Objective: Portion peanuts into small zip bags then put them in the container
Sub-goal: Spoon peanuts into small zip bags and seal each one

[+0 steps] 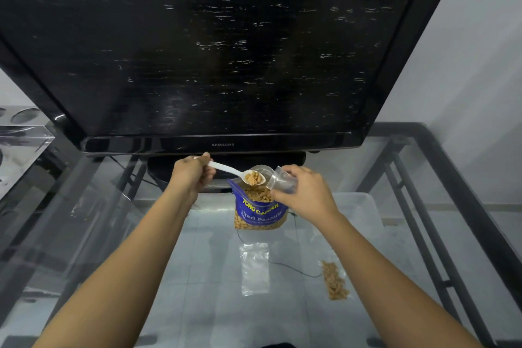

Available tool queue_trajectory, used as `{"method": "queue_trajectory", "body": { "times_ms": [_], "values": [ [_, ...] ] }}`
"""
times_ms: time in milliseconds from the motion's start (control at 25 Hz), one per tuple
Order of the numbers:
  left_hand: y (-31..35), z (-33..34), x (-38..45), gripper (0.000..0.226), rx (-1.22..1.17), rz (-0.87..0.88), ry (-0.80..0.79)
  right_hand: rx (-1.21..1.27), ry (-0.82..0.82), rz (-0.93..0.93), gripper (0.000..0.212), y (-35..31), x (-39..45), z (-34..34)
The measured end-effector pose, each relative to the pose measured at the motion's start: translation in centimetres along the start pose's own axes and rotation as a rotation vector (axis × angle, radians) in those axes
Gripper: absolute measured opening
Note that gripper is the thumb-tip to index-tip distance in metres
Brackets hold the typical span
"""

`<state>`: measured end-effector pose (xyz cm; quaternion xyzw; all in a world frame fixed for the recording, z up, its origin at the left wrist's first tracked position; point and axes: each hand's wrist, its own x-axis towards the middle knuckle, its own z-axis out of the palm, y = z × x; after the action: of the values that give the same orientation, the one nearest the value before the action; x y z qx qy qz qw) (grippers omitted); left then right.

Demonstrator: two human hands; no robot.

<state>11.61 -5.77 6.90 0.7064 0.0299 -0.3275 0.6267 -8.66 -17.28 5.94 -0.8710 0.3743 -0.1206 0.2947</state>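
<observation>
Left hand [192, 172] grips a white spoon [240, 174] heaped with tan peanuts; right hand [305, 192] pinches a clear zip bag [281, 179].

Home living room, large Samsung television [214, 45] on a glass-topped metal-frame table [440, 167], plain white wall [485, 37]

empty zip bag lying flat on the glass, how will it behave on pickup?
The empty zip bag looks like thin clear film, so probably floppy and very light. It lies flat on the glass table, so it is likely slippery and hard to get under; pinching an edge seems safest.
</observation>
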Motion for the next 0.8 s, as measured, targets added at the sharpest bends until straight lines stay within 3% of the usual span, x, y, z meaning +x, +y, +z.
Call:
{"method": "queue_trajectory", "body": {
  "times_ms": [160,280,400,600,800],
  "values": [
    [1.9,0.3,-0.9,0.014,0.007,0.042,-0.035,-0.034,-0.048,-0.011,0.059,-0.9,0.4,0.6],
    [2.6,1.2,-1.6,0.015,0.106,0.138,-0.077,0.080,-0.022,-0.015,0.053,-1.5,0.2,0.7],
    [3.8,2.5,-3.2,0.017,0.287,0.371,-0.166,0.303,0.029,0.026,0.049,-1.8,-0.3,1.0],
    [7.1,3.9,-8.2,0.020,0.770,0.989,-0.290,0.658,0.057,0.018,0.053,-2.2,-1.2,1.1],
    [9.1,3.9,-10.5,0.018,0.864,1.152,-0.340,0.814,0.082,0.051,0.032,-2.0,-1.2,1.3]
  ]
}}
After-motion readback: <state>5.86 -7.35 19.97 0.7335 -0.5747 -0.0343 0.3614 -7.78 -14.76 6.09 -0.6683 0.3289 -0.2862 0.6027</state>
